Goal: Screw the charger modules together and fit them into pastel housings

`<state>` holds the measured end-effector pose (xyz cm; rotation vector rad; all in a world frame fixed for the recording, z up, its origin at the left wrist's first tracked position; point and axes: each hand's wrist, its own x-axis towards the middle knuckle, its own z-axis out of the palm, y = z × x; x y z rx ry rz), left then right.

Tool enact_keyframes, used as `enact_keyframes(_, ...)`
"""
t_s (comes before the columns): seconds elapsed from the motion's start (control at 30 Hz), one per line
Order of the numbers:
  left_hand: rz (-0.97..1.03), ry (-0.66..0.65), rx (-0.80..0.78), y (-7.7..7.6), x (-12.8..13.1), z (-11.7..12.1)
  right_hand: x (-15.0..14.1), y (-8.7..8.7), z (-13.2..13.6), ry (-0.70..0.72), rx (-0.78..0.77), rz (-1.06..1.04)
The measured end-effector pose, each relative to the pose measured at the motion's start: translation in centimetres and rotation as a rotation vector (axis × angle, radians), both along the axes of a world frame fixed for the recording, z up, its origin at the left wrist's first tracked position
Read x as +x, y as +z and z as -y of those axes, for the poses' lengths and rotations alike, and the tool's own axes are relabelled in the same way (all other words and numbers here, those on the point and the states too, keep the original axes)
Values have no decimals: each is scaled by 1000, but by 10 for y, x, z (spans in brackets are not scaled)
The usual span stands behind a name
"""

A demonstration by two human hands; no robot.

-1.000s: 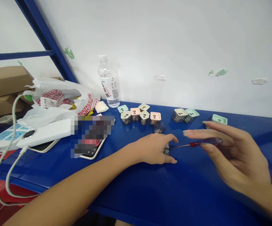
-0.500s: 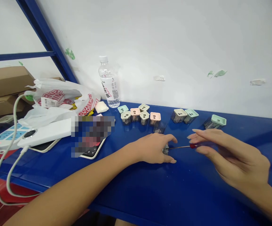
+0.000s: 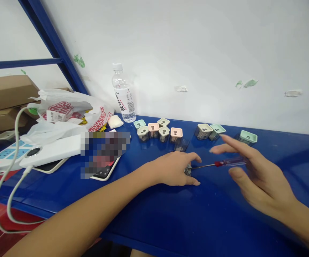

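Note:
My left hand point(image 3: 176, 169) is closed around a small grey metal pencil-sharpener piece point(image 3: 188, 170), mostly hidden under the palm, with thumb and forefinger reaching past it. A screwdriver point(image 3: 231, 162) with a clear purplish handle and red collar points left, its thin shaft meeting that piece. Around the handle, my right hand point(image 3: 258, 175) has its fingers and thumb spread apart; the handle's end lies close to the palm. Just behind my left hand stands a dark see-through sharpener container point(image 3: 181, 145), beside a pink-topped pencil sharpener point(image 3: 176, 134).
Several boxy sharpeners with green, cream and pink tops line the back, including a mint one point(image 3: 217, 131) and another point(image 3: 248, 137). A water bottle point(image 3: 124, 96) stands by the wall. Left are a phone point(image 3: 106, 173), white power bank point(image 3: 55, 151), cables and plastic bags point(image 3: 63, 107).
My right hand has opened wider, its fingers lifting off the screwdriver handle, so more of the handle shows. My left hand has stayed in place.

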<state>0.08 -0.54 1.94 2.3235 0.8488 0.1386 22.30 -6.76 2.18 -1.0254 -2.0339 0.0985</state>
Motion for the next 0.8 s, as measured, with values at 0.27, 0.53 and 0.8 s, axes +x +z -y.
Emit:
enact_keyframes(0.27,-29,11,-8,-1,0,0,-7,3,4,124,18,-89)
enact_keyframes(0.53,-6,-4,-14,1,-1,1,-14,5,8,59,67,-92)
enact_keyframes(0.8,-17,24,21,15,-7,5,4,6,-4,-71,58,-333)
